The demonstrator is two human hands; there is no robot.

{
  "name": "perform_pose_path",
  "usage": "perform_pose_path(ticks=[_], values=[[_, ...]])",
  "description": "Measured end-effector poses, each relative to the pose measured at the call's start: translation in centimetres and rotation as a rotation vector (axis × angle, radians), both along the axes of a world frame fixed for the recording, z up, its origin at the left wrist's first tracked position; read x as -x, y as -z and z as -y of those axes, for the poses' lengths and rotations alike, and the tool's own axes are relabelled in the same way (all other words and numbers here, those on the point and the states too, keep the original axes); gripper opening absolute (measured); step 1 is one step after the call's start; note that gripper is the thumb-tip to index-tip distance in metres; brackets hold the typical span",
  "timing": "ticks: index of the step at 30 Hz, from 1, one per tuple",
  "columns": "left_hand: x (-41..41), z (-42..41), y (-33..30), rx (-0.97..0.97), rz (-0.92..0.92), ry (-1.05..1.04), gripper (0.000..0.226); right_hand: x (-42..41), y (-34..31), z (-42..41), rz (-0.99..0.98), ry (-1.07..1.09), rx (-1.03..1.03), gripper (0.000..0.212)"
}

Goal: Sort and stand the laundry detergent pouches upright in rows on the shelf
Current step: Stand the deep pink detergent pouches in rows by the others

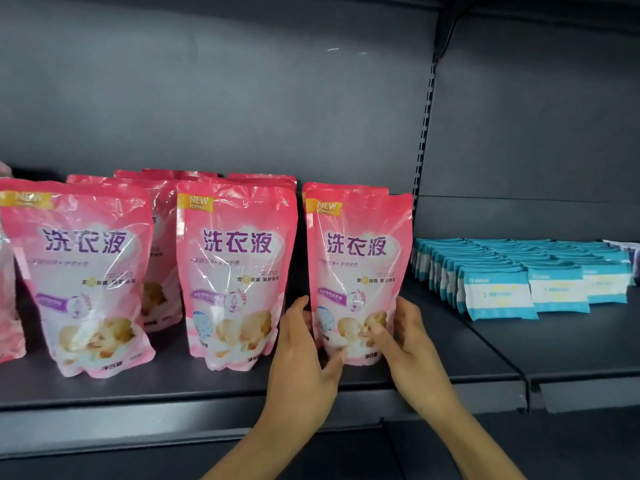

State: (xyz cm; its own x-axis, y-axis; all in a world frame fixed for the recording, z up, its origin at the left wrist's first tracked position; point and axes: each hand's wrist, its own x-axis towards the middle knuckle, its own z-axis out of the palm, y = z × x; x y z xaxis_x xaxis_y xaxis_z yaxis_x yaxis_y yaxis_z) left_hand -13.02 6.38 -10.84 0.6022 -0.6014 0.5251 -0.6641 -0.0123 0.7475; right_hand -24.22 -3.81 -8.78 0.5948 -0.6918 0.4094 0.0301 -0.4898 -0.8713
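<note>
Standing upright near the front edge of a dark grey shelf (pixel 194 393), the rightmost pink pouch (pixel 358 271) is gripped at its lower part between two bare hands in the head view. The left hand (pixel 304 355) is curled round the pouch's lower left edge, thumb across the front and fingers tucked behind; the right hand (pixel 403 341) is closed on the lower right corner, thumb pressed against the printed picture. A second pouch is seen just behind the held one, its top edge showing above.

To the left, a middle pouch (pixel 235 271) is stood at the head of its own row, and a left pouch (pixel 86 275) is tilted slightly, with more pink pouches (pixel 162 183) ranked behind them. Another pink pack (pixel 8 306) is cut off by the left edge of the frame.

On the adjoining shelf bay to the right, past a slotted upright post (pixel 425 133), rows of small blue-and-white packets (pixel 498 294) are lined up on edge, well apart from the hands. Nothing is seen between the hands and the held pouch.

"NEW FORMULA" is printed on a yellow corner tag of each pouch front, above large purple characters reading 洗衣液. Smaller print is too blurred to be read.
</note>
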Motion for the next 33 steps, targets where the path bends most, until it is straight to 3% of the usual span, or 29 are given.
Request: perform_pose_path(ticks=[5, 8, 12, 18, 24, 27, 30, 33], values=[[0.5, -3.9, 1.1, 0.062, 0.029, -0.015, 0.084, 0.4, 0.9, -2.1, 0.062, 0.231, 0.234, 0.065], [0.1, -6.9, 1.1, 0.107, 0.07, -0.057, 0.079, -0.1, 0.8, -4.5, 0.219, 0.295, 0.444, 0.062], [-1.6, -10.5, 0.3, 0.162, 0.126, -0.166, 0.072, -2.0, 0.3, -7.9, 0.314, 0.214, 0.54, 0.053], [-6.9, -15.5, 0.2, 0.242, 0.171, -0.349, 0.072, -6.3, 1.2, -10.7, 0.267, 0.084, 0.434, 0.055], [-13.1, -18.5, 0.3, 0.178, 0.078, -0.496, 0.098, -9.7, 2.4, -12.7, 0.278, 0.182, 0.296, 0.067], [-15.2, -19.0, 0.0, 0.14, 0.005, -0.351, 0.119, -11.0, 2.2, -13.6, 0.124, 0.212, 0.133, 0.096], [-17.0, -18.5, -0.4, 0.14, -0.189, -0.147, 0.135, -12.6, 1.9, -13.6, 0.065, 0.175, 0.063, 0.119], [-17.8, -17.9, -0.6, 0.1, -0.233, -0.132, 0.139, -13.9, 1.4, -13.6, 0.062, 0.195, -0.01, 0.131]])
